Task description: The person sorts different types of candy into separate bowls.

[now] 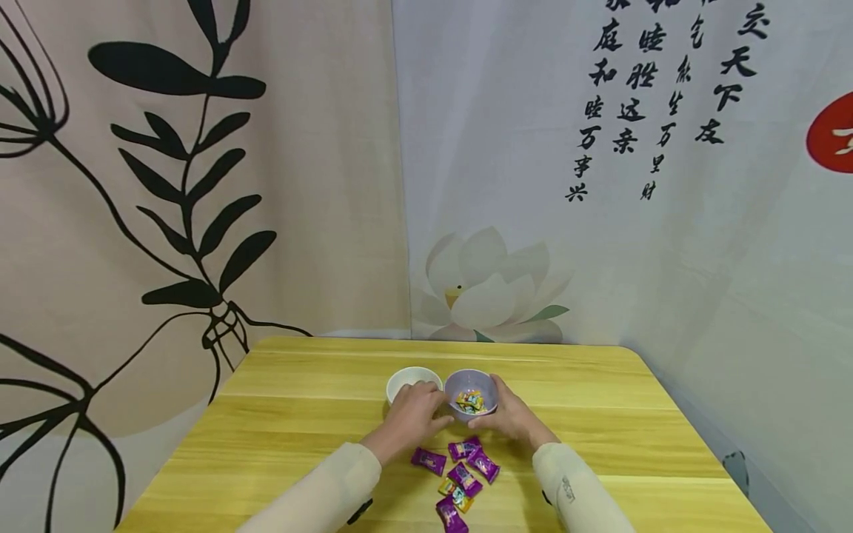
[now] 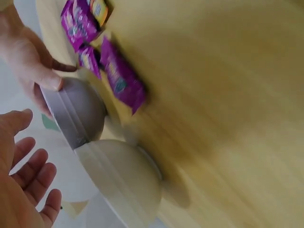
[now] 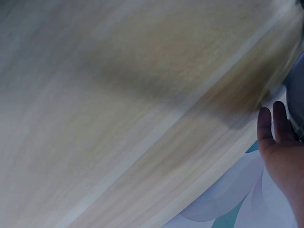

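Note:
A lavender bowl (image 1: 470, 379) with yellow-wrapped candies (image 1: 471, 402) inside stands at the middle of the table. My right hand (image 1: 512, 411) grips its right side, the thumb at the near side; in the left wrist view that thumb lies at the rim. Directly left of it, rim against rim, is a white bowl (image 1: 408, 374), its inside mostly hidden behind my left hand (image 1: 416, 413). That left hand hovers over the near side of the two bowls, its fingers loosely bent and holding nothing in the left wrist view.
On the near side of the bowls lie several purple-wrapped candies (image 1: 464, 480), with yellow-wrapped candy (image 1: 461, 500) among them. They sit between my two forearms. The wooden table (image 1: 300, 414) ends at a printed cloth backdrop (image 1: 340, 185) behind the bowls.

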`<state>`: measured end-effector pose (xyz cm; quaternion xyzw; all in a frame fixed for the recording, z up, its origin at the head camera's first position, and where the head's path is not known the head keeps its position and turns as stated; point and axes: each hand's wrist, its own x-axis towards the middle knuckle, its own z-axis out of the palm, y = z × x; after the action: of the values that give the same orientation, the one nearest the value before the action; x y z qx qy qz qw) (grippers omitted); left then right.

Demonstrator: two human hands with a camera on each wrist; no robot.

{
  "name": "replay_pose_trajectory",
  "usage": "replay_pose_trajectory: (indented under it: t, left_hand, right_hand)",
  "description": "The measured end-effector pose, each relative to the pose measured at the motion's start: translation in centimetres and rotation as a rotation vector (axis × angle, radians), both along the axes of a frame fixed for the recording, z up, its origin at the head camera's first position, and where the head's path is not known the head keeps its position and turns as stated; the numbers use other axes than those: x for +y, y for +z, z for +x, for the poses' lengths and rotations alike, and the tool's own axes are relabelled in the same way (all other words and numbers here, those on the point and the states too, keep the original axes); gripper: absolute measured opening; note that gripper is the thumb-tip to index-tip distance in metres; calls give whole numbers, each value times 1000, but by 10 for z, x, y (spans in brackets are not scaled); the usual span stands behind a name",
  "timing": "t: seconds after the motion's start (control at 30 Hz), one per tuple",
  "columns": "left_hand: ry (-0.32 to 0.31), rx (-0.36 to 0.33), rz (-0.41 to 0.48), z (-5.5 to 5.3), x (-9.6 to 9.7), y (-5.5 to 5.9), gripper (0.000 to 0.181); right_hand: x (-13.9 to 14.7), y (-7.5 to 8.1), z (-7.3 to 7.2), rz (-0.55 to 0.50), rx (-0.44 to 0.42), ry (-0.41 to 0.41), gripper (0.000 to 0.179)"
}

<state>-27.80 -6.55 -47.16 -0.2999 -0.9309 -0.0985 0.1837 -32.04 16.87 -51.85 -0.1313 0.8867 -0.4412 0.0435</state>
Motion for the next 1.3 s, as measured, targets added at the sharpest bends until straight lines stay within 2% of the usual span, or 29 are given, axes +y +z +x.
replay_pose_trajectory:
  t: [0.23, 0.63, 0.87, 1.13, 1.3]
  left_hand:
    - [-88, -67, -5, 20, -15, -11, 30]
    - [-244, -190, -53, 42, -24, -28, 25]
    - [-319, -133, -95, 48, -20, -36, 19]
    - [-334, -109, -155, 47, -14, -47, 14]
    - [-344, -88, -208, 46, -11, -49, 18]
  right_hand:
    - [0, -1, -1, -3, -3, -4, 118]
    - [-1, -3, -3, -19, -24, -22, 119]
    - [-1, -4, -3, -30, -16, -19, 116]
    - [-1, -2, -2, -29, -15, -18, 116]
    - [0, -2, -2, -45, -14, -8, 114]
